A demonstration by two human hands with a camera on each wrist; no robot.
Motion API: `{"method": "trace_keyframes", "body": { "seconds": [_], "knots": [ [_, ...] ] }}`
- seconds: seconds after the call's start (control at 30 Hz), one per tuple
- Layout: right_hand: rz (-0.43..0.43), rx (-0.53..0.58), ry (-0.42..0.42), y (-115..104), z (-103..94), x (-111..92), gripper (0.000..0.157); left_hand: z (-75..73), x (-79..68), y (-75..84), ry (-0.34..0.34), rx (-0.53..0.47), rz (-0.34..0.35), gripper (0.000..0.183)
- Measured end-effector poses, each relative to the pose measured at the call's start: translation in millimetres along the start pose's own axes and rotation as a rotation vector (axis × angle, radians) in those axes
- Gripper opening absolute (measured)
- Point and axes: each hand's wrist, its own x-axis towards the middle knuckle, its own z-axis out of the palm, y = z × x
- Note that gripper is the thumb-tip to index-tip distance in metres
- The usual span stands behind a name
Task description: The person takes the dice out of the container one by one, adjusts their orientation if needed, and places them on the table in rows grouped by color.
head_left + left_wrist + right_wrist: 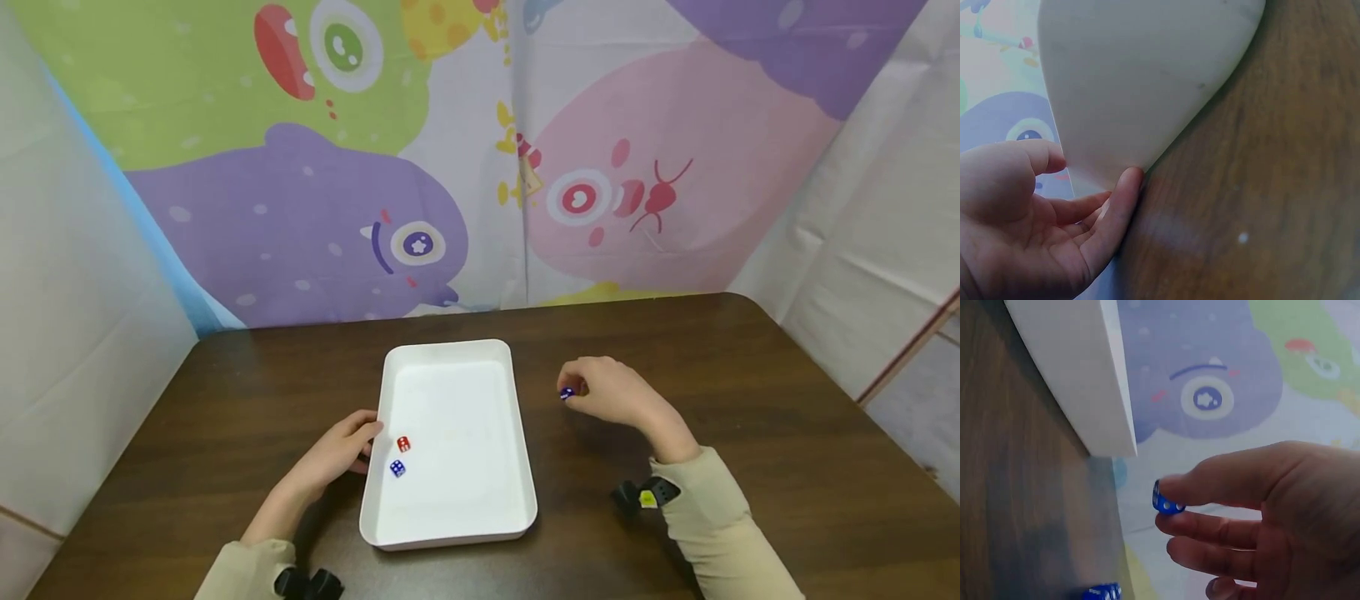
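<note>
A white rectangular tray (457,400) lies on the table, with a red die (403,443) and a blue die (397,468) near its left side. At the tray's left edge, my left hand (337,450) holds the wall; the left wrist view shows its fingers (1125,194) against the outer side. To the right of the tray and above the table, my right hand (618,396) pinches another blue die (1168,501) between thumb and finger. One more blue die (1102,592) shows partly at the bottom of the right wrist view.
The dark brown wooden table (750,375) reaches back to a cartoon-printed cloth (300,217). White sheets (82,250) hang along the sides. Black straps with small devices (645,496) sit on both wrists.
</note>
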Motion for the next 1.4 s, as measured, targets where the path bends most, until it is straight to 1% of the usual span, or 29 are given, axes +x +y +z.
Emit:
{"method": "trace_keyframes", "body": {
  "seconds": [0.2, 0.33, 0.43, 0.67, 0.97, 1.07, 1.2, 1.4],
  "knots": [
    [0.072, -0.014, 0.058, 16.7, -6.3, 1.1, 0.008, -2.7, -1.4, 1.1, 0.001, 0.004, 0.011, 0.043],
    [0.174, 0.027, 0.059, 23.2, -11.8, -0.9, 0.013, -4.4, -1.0, 2.1, -0.007, 0.007, 0.011, 0.043],
    [0.251, 0.051, 0.039, 24.9, -12.8, -2.2, 0.017, -4.7, -0.9, 2.2, -0.008, 0.009, 0.006, 0.044],
    [0.327, 0.007, -0.026, 28.6, -5.1, -1.2, 0.015, -3.1, -1.4, 0.8, -0.007, 0.004, -0.003, 0.043],
    [0.434, -0.061, -0.078, 29.3, 9.1, 1.4, 0.010, -1.9, -0.2, 0.9, -0.015, -0.005, 0.008, 0.042],
    [0.468, -0.078, -0.104, 29.1, 12.4, 3.0, 0.013, -1.4, 0.2, 1.3, -0.016, -0.002, 0.006, 0.042],
    [0.493, -0.095, -0.124, 28.4, 14.1, 4.1, 0.018, -1.0, 0.6, 1.2, -0.019, 0.002, 0.003, 0.043],
    [0.522, -0.105, -0.142, 26.3, 11.4, 1.3, 0.018, -1.1, 0.6, 0.8, -0.033, 0.006, 0.004, 0.045]
  ]
}}
